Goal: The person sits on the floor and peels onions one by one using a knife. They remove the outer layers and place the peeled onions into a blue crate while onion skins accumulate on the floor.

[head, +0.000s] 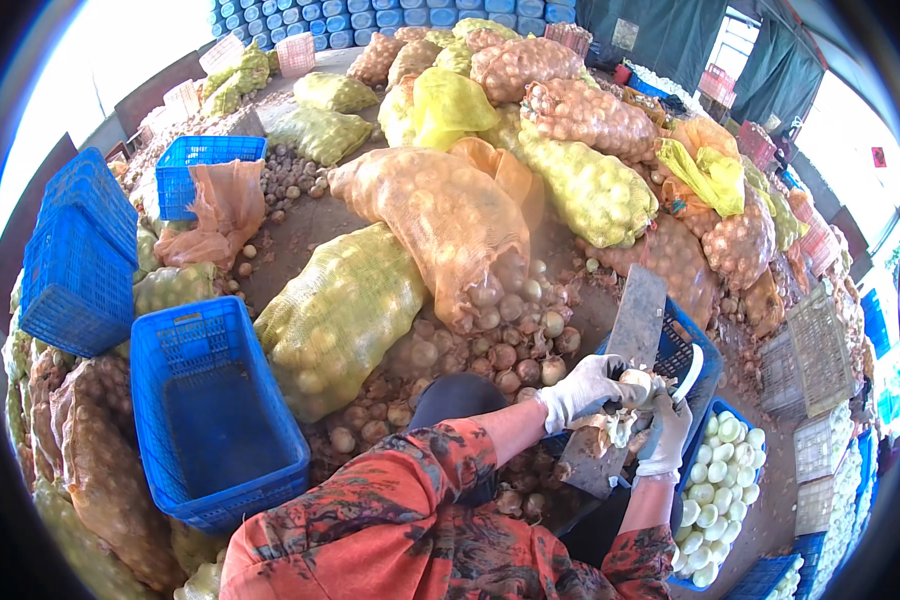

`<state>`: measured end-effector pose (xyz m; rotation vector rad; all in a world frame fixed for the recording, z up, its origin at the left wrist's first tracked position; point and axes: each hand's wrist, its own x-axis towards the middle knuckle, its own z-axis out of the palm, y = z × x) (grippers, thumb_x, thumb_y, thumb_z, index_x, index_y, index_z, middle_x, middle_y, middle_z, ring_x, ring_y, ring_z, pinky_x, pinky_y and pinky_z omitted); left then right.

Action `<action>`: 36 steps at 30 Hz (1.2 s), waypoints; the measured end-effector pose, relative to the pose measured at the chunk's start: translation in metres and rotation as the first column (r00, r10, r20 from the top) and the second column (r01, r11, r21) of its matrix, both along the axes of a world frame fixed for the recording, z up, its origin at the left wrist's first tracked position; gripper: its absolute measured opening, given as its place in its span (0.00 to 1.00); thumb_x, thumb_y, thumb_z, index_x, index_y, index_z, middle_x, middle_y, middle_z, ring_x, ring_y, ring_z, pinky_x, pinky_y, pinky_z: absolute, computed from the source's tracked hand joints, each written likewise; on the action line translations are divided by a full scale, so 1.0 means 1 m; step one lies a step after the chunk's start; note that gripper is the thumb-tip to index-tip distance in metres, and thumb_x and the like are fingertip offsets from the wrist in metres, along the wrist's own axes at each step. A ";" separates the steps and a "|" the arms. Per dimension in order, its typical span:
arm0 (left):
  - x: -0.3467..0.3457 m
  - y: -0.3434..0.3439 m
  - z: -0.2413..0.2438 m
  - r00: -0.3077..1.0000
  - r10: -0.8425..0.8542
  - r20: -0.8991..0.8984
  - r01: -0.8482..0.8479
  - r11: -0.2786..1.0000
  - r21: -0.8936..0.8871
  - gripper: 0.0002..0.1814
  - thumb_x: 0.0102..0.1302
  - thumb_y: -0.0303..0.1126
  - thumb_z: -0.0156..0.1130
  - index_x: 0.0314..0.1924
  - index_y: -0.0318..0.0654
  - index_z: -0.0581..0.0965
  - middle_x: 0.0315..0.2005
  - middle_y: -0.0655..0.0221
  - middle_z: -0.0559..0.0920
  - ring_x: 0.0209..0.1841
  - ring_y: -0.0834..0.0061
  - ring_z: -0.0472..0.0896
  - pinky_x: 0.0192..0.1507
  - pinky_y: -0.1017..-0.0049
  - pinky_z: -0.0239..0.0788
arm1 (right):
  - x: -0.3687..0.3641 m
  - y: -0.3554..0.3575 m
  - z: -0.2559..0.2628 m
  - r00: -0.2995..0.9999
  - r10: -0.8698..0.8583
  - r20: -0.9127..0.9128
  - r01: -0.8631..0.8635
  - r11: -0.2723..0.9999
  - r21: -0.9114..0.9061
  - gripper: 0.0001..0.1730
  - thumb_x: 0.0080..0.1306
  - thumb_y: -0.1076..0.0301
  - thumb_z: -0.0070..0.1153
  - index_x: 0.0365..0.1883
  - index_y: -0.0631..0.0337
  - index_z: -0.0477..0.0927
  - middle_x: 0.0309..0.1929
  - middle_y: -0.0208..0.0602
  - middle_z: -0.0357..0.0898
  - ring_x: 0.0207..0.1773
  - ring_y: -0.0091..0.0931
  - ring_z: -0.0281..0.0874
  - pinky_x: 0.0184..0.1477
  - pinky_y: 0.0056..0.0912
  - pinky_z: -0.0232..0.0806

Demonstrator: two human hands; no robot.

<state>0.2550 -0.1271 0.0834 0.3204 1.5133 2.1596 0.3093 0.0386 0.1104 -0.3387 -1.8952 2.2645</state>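
Note:
My left hand (586, 390), in a white work glove with dark fingertips, grips a partly peeled onion (636, 379). My right hand (665, 433), gloved too, is closed on a knife; its pale curved blade (691, 373) points up and away, just right of the onion. Its handle is hidden in the fingers. Loose onion skins (607, 427) hang below both hands. Under them a worn board (637, 315) lies across a blue plastic crate (701, 352). At my right, peeled white onions (720, 472) fill another blue crate (759, 480).
Unpeeled onions (504, 356) spill from an orange mesh sack (435, 202) before my knees, beside a yellow-green sack (345, 322). An open blue crate (217, 420) stands at left, near stacked blue crates (79, 262). More full sacks (585, 120) pile up behind. Blue drums (390, 19) line the back.

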 end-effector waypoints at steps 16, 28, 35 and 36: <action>0.002 -0.009 0.009 0.968 -0.167 0.185 0.077 0.906 0.415 0.18 0.74 0.37 0.60 0.57 0.33 0.75 0.45 0.66 0.83 0.43 0.76 0.82 0.45 0.75 0.76 | 0.001 -0.019 0.011 0.987 0.065 -0.144 -0.061 0.998 0.032 0.10 0.73 0.68 0.52 0.47 0.63 0.78 0.33 0.31 0.80 0.24 0.19 0.76 0.26 0.17 0.69; -0.005 -0.023 0.012 0.999 0.008 0.054 -0.042 0.738 0.674 0.19 0.66 0.33 0.68 0.54 0.34 0.76 0.46 0.67 0.82 0.48 0.72 0.83 0.52 0.72 0.77 | -0.022 -0.012 -0.027 0.975 0.147 -0.167 -0.222 0.696 -0.683 0.13 0.71 0.58 0.55 0.46 0.56 0.78 0.43 0.31 0.81 0.45 0.27 0.79 0.48 0.33 0.74; -0.015 -0.039 0.019 0.999 0.014 -0.042 0.020 0.718 0.696 0.33 0.73 0.49 0.60 0.65 0.28 0.67 0.45 0.61 0.83 0.36 0.78 0.80 0.33 0.83 0.77 | -0.038 -0.004 -0.041 0.991 -0.127 0.033 0.125 0.839 -0.529 0.10 0.72 0.66 0.52 0.44 0.63 0.80 0.31 0.32 0.81 0.27 0.21 0.77 0.27 0.28 0.71; -0.019 -0.045 0.015 0.998 -0.021 -0.062 0.059 0.702 0.709 0.35 0.73 0.50 0.59 0.66 0.27 0.65 0.46 0.60 0.82 0.38 0.78 0.81 0.34 0.83 0.77 | -0.033 -0.003 -0.024 0.973 -0.171 0.156 0.195 0.969 -0.150 0.09 0.71 0.68 0.53 0.42 0.64 0.80 0.26 0.31 0.80 0.20 0.22 0.74 0.20 0.24 0.66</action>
